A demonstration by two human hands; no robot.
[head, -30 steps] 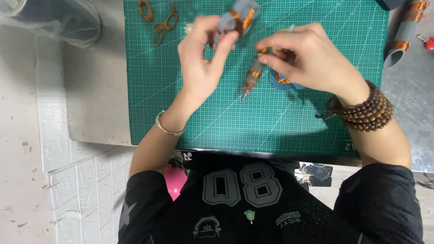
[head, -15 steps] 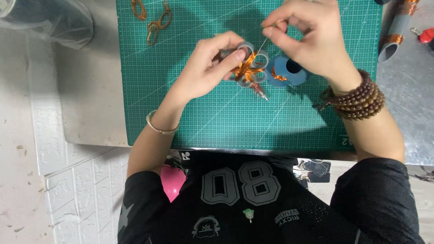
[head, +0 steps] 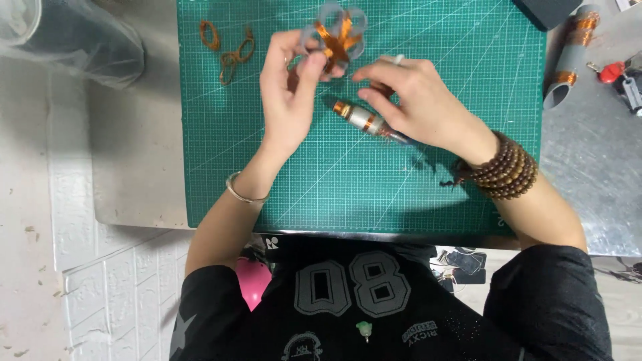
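Observation:
My left hand (head: 289, 93) holds up a small grey looped piece wound with copper-coloured tape (head: 334, 37) over the far part of the green cutting mat (head: 267, 174). My right hand (head: 414, 100) hovers just right of it, fingers curled; whether it pinches anything is hidden. Under my right hand a short metal-and-copper cylinder (head: 361, 118) lies on the mat, partly covered by my fingers. A beaded bracelet (head: 505, 170) sits on my right wrist and a thin bangle (head: 242, 192) on my left.
Copper-coloured loops (head: 231, 53) lie on the mat's far left. A clear plastic bag (head: 73, 40) sits at top left. Grey tubes with copper bands (head: 568, 60) and a red item (head: 610, 71) lie on the metal table at right.
The grey looped piece has moved farther away and is now held by my left hand alone. My right hand has come down toward the cylinder, now lying on the mat.

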